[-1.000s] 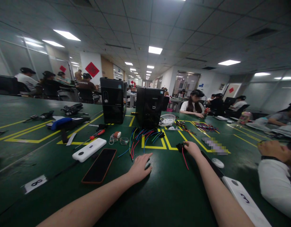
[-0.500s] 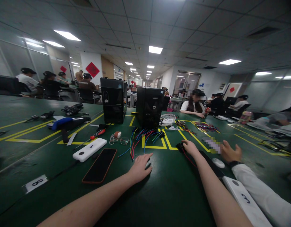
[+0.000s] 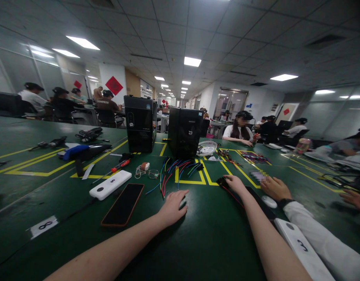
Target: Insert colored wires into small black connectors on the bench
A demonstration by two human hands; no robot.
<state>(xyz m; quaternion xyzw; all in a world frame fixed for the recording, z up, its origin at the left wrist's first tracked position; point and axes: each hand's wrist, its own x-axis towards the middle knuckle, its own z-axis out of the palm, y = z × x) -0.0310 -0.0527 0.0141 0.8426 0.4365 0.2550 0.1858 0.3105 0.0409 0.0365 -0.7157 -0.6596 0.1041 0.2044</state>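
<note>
My left hand [image 3: 173, 207] is low over the green table, palm down with fingers stretched out, and nothing is in it. Just beyond its fingers are loose red, blue and green wires [image 3: 168, 175], with more of them fanned out before a black computer case [image 3: 185, 134]. My right hand [image 3: 235, 184] reaches forward with its fingers closed at a dark bundle of wires [image 3: 221, 181]; a red wire [image 3: 234, 196] trails from there under my forearm. The fingertips are partly hidden. Left of my left hand lies a phone [image 3: 123, 205] with an orange-brown edge.
Beyond the phone are a white power strip [image 3: 111, 185], a red screwdriver [image 3: 120, 165] and glasses [image 3: 153, 173]. A second computer case [image 3: 139, 125] stands behind. Right of my forearm are a white mouse [image 3: 269, 201], another power strip [image 3: 302, 248] and a co-worker's hand [image 3: 276, 189].
The co-worker's hand at my right has moved left and lowered toward a blurred item on the table. Another hand has come in at the far right. Both my hands stay about where they were.
</note>
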